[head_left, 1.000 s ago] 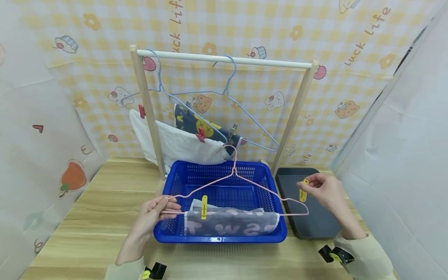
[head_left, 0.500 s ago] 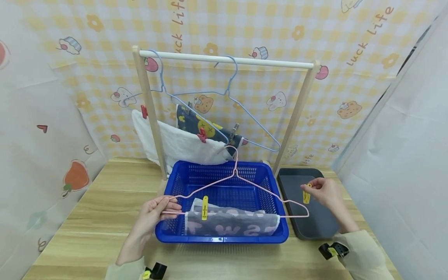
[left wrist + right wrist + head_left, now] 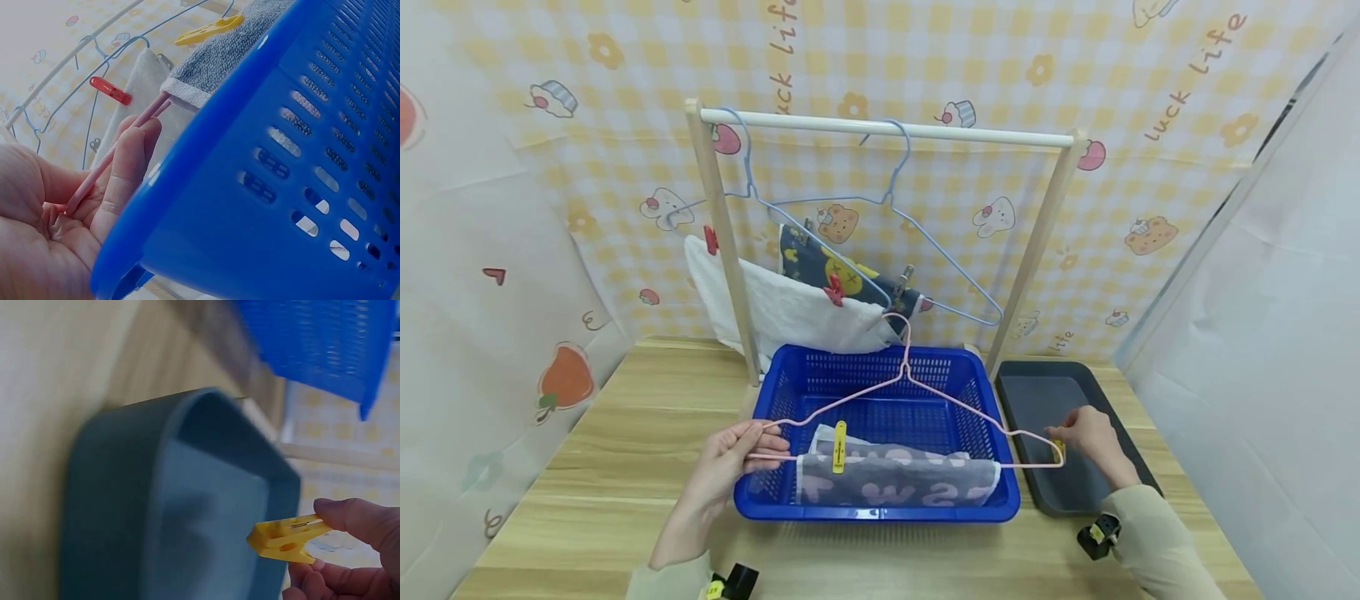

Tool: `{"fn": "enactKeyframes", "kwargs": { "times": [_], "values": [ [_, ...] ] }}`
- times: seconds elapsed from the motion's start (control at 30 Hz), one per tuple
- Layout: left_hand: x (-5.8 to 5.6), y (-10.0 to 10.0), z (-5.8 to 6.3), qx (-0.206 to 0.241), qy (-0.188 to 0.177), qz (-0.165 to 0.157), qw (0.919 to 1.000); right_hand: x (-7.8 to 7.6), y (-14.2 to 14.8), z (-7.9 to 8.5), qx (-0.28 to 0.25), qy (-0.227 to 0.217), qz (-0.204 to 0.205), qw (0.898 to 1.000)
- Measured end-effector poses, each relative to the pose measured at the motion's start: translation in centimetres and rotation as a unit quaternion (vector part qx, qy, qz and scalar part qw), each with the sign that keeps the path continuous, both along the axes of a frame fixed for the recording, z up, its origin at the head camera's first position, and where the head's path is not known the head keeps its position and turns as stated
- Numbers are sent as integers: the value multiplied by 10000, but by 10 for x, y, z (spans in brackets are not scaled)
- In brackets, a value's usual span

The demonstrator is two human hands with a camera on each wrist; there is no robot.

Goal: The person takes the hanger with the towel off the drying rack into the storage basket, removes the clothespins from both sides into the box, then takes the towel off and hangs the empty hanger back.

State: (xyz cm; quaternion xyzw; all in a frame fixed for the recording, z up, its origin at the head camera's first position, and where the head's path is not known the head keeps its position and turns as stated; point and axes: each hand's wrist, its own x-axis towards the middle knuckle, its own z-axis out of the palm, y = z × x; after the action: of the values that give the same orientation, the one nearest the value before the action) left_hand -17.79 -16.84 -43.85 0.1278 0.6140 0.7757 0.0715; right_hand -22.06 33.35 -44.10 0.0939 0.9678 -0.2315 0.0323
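Right hand point(image 3: 1086, 437) first: thumb and fingertips are pinching the handle ends of a yellow clip point(image 3: 287, 537), over the dark grey tray point(image 3: 1037, 392) and right by the tip of the pink hanger point(image 3: 906, 368). I'd guess that clip is feather-light, stiff plastic, a bit springy, and the handle ends are the place to grab it. The left hand point(image 3: 726, 454) has thumb and fingers closed around the hanger's left end, which runs across the palm. The hanger looks light and thin, maybe a little slick and bendy, so holding a corner seems fine, though the far end could swing. Draped over its bottom bar is a grey towel point(image 3: 898, 479), probably soft and floppy, nothing fragile; another yellow peg point(image 3: 839, 447) sits upright near its left side. The towel has pale pink letters, pretty sure there's a W and an S, can't swear to the rest. The peg has dark print on it, way too small to read. All that sits over the front of the blue basket point(image 3: 876, 514). Further back there's a rack point(image 3: 880, 125) with two blue hangers, a white cloth point(image 3: 797, 312) with red clips point(image 3: 834, 290), and a dark cloth with a yellow figure point(image 3: 842, 271). The checked backdrop point(image 3: 970, 50) says "luck life". No brand names I can make out.
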Motion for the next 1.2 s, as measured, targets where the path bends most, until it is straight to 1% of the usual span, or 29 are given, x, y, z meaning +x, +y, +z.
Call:
{"fn": "enactKeyframes", "kwargs": {
  "times": [0.1, 0.17, 0.23, 0.4, 0.53, 0.67, 0.87, 1.03, 1.13, 1.2],
  "values": [
    [0, 0, 0, -26, -51, 34, 10000, 0, 1, -12, 45, -176, -17, 9998],
    [0, 1, 0, -28, -51, 37, 10000, 0, 1, -19, 98, -196, 41, 9998],
    [0, 1, 0, -10, -27, 14, 10000, 0, 0, -22, 128, -226, 67, 9996],
    [0, 1, -1, 85, 83, -78, 9999, 1, -5, -26, 190, -237, 48, 9995],
    [0, 0, -2, 204, 167, -133, 9996, 0, -9, -27, 249, -320, -68, 9992],
    [0, 0, -2, 182, 108, -89, 9997, 0, -11, -29, 340, -374, -182, 9986],
    [0, 1, -2, 98, -3, -15, 10000, 1, -13, -34, 431, -354, -167, 9983],
    [0, 1, -2, 166, 33, -16, 9999, 2, -8, -37, 337, -158, -107, 9993],
    [0, 1, -2, 140, 26, -12, 9999, 4, -3, -34, 161, 284, -77, 9994],
    [-1, 1, -1, 89, 7, 2, 10000, 6, 0, -29, -34, 713, -126, 9974]
  ]
}}
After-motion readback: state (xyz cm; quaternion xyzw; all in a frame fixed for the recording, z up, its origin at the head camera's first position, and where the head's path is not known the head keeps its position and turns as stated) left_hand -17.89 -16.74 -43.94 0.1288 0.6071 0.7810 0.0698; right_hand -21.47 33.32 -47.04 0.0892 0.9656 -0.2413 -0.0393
